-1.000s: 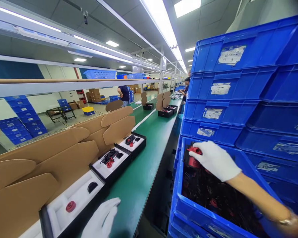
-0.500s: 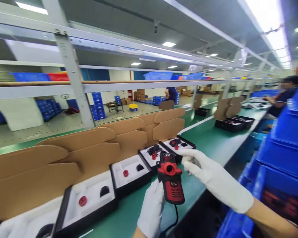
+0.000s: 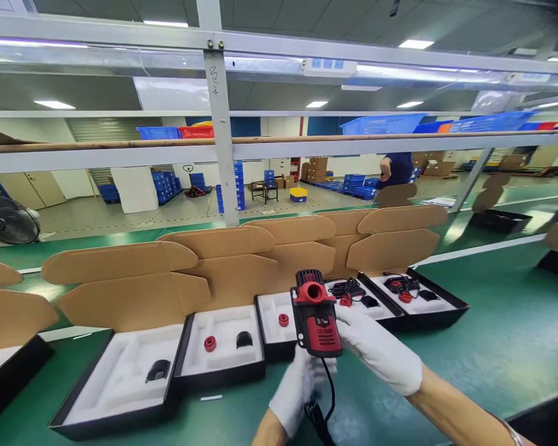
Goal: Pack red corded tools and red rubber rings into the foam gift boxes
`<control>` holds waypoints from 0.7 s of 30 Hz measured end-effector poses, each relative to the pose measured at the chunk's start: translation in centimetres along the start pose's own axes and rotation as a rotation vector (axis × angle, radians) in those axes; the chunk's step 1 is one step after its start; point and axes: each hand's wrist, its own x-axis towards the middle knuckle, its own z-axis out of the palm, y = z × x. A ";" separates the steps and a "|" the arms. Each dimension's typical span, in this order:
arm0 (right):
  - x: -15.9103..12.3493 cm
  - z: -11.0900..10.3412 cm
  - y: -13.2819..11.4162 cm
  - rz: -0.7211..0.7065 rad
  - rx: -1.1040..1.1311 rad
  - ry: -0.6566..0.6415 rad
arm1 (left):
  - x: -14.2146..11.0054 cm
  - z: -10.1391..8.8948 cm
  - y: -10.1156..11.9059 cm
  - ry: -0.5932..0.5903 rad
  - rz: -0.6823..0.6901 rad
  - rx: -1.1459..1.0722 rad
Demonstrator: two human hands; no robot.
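Note:
A red and black corded power tool is held up over the bench, its round red opening facing me. My right hand, in a white glove, grips it from the right side, with the fingertips hidden behind the body. My left hand, also gloved, is just below the tool beside its black cord. The left fingers are smeared by motion, so I cannot tell whether they hold the cord. Behind the tool is an open box with a red ring-shaped part in its white insert.
Several more open boxes with brown lids line the green bench. The left one holds a black curved piece; the right one holds a black corded item. A metal post carries the shelf beyond. A person stands far back.
The view has swung left, showing the boxes more squarely. My right hand has closed on the tool's side, while my left hand has shifted down from its body toward the cord.

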 end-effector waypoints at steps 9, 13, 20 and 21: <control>9.0 -7.5 4.0 0.071 -1.146 0.050 | -1.2 0.5 -2.5 0.008 -0.171 -0.138; 14.6 -8.7 7.7 0.129 -1.288 -0.240 | -0.4 1.9 1.6 0.054 -0.117 -0.033; 17.3 -7.1 10.7 0.149 -1.241 -0.469 | -0.8 0.8 6.1 0.211 -0.191 0.472; 16.8 -7.4 10.1 0.130 -1.216 -0.452 | -0.9 0.5 7.2 0.251 -0.180 0.553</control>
